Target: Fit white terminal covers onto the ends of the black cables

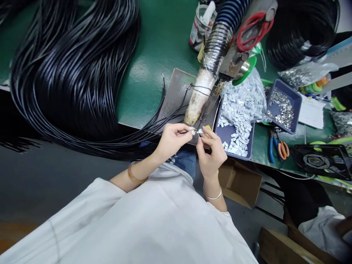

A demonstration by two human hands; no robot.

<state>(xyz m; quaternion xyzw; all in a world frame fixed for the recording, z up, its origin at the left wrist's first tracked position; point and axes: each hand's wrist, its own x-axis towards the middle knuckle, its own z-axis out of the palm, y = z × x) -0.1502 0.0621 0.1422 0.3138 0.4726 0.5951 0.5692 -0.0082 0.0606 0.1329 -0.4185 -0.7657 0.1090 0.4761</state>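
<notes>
Just below the tip of a taped hose (200,96), my two hands meet at the front edge of the bench. My left hand (173,141) pinches the end of a black cable between thumb and fingers. Facing it, my right hand (211,151) is closed on a small whitish piece (200,131), its fingertips nearly touching the cable end. A tiny metallic part shows between the hands, too small to make out. Beside my right hand lies a blue tray (249,146) with many small white pieces. A large bundle of black cables (79,73) spreads to the left.
A smaller tray (295,119) of metal parts, pliers (271,148), a black fan (320,160) and a plastic bag (243,90) of white pieces are on the right. A jar (202,27) stands behind. Below is a cardboard box (243,183); another person's arm (308,240) shows lower right.
</notes>
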